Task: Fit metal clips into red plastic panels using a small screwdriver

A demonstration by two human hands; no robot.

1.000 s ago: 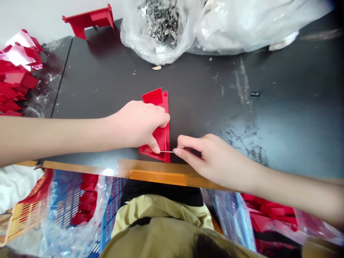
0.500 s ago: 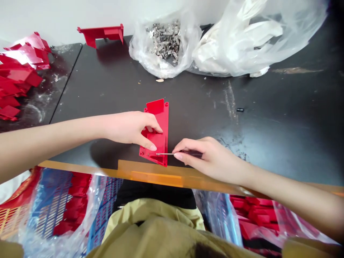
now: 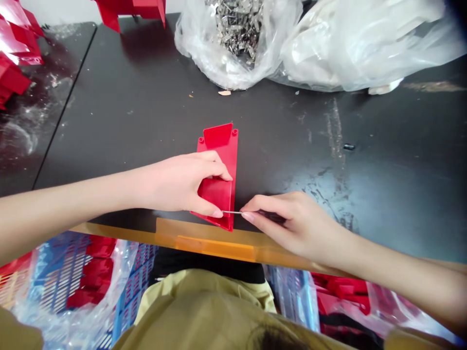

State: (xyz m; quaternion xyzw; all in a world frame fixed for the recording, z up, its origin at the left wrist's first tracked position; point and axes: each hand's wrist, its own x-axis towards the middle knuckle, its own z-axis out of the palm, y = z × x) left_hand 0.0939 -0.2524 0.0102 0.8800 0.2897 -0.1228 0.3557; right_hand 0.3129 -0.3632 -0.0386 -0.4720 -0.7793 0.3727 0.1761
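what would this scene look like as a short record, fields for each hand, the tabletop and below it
left hand: on a red plastic part, thumb at the rod's tip
right hand: pinching a thin metal rod
tabletop: dark, orange strip along near edge
far side: open bag of small metal pieces
below: blue basket at lower left

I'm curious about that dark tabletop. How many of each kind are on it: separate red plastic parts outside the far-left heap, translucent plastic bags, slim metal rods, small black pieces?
Red plastic parts: 2, one under the left hand, one at the back
Translucent plastic bags: 2
Slim metal rod: 1, in the right hand
Small black piece: 1
Total: 6
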